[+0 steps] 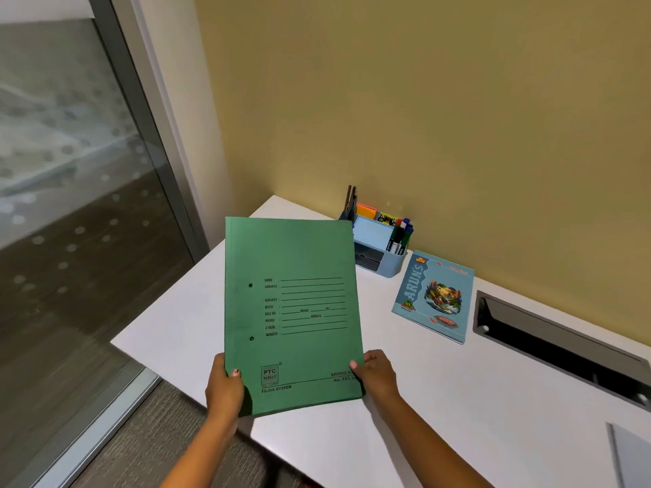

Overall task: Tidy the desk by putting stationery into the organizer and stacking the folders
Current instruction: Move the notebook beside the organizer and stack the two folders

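Observation:
A green spring-file folder (292,311) is held up above the white desk (440,399), its printed front facing me. My left hand (223,385) grips its lower left edge, thumb on the cover. My right hand (375,373) grips the lower right edge. A light-blue desk organizer (378,246) stands against the wall behind the folder, holding markers, pens and orange sticky notes. Its left part is hidden by the folder. A blue notebook (435,297) with a picture cover lies flat to the right of the organizer.
A dark cable slot (560,343) with a metal rim is recessed into the desk at the right. A grey flat object (632,456) shows at the bottom right corner. A glass partition (70,170) stands to the left; the yellow wall is behind.

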`<action>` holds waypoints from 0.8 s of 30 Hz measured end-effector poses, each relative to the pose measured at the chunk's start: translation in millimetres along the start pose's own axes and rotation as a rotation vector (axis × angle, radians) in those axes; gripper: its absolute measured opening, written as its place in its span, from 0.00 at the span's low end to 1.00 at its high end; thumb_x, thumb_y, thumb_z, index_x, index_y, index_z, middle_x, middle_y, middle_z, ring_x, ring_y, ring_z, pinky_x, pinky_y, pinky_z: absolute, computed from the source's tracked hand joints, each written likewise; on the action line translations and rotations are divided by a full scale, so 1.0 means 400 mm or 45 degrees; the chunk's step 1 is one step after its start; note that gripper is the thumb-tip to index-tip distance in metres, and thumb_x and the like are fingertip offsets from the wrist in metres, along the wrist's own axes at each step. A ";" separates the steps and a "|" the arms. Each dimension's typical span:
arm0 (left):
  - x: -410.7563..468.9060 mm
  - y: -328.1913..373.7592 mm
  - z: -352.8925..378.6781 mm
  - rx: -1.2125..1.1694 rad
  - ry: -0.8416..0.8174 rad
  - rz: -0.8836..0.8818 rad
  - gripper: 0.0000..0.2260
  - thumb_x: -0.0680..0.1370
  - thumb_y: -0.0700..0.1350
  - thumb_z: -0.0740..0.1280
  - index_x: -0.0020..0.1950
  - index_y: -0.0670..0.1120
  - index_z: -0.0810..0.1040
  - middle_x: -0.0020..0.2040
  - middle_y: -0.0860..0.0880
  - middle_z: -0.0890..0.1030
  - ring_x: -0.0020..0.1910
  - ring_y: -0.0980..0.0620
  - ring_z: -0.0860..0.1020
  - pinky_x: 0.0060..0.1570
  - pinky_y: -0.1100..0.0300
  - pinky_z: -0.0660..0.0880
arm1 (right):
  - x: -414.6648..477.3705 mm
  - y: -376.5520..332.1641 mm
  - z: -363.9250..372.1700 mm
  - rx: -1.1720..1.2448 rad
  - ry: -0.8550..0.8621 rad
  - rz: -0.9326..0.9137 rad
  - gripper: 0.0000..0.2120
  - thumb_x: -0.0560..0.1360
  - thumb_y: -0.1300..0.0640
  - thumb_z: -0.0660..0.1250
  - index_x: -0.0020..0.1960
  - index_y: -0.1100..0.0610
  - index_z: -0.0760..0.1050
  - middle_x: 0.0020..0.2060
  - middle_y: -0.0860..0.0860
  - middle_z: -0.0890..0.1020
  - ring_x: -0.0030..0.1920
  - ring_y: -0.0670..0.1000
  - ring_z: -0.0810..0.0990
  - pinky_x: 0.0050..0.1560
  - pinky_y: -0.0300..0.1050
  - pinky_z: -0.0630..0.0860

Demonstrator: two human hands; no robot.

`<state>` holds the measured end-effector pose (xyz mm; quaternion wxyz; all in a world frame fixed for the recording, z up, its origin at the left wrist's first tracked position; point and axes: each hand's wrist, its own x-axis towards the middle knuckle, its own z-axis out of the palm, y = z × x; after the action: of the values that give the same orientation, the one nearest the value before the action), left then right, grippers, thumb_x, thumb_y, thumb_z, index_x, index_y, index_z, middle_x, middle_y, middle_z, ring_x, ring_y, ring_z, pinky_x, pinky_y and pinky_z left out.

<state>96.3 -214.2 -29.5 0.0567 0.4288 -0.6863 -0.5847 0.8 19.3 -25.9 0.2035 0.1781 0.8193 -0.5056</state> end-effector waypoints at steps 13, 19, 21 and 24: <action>-0.050 0.080 0.146 -0.026 -0.501 0.278 0.19 0.78 0.30 0.56 0.59 0.52 0.72 0.55 0.50 0.79 0.56 0.49 0.77 0.53 0.53 0.74 | -0.123 0.079 -0.213 0.386 0.416 -0.152 0.12 0.72 0.68 0.70 0.45 0.56 0.68 0.40 0.57 0.84 0.39 0.56 0.82 0.42 0.50 0.76; -0.130 0.092 0.279 0.042 -0.678 0.227 0.19 0.78 0.29 0.56 0.58 0.51 0.73 0.57 0.45 0.80 0.57 0.43 0.78 0.59 0.42 0.75 | -0.168 0.172 -0.348 0.347 0.609 -0.104 0.11 0.71 0.64 0.71 0.47 0.55 0.70 0.41 0.56 0.83 0.41 0.57 0.82 0.44 0.50 0.77; -0.169 0.093 0.326 0.052 -0.731 0.215 0.19 0.78 0.29 0.56 0.59 0.49 0.74 0.57 0.44 0.80 0.56 0.43 0.78 0.59 0.42 0.75 | -0.185 0.213 -0.393 0.363 0.652 -0.083 0.11 0.71 0.64 0.71 0.47 0.55 0.70 0.41 0.56 0.82 0.40 0.57 0.81 0.43 0.48 0.76; -0.232 0.081 0.391 0.079 -0.793 0.158 0.18 0.79 0.30 0.55 0.61 0.48 0.73 0.57 0.44 0.80 0.56 0.42 0.79 0.59 0.42 0.75 | -0.213 0.279 -0.460 0.346 0.712 -0.036 0.10 0.72 0.62 0.72 0.48 0.56 0.71 0.41 0.54 0.82 0.41 0.55 0.82 0.42 0.46 0.76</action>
<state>46.9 -37.3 -10.9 -0.1336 0.1881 -0.7131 -0.6620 100.9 225.1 8.0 -0.0626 0.3244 0.7707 -0.5448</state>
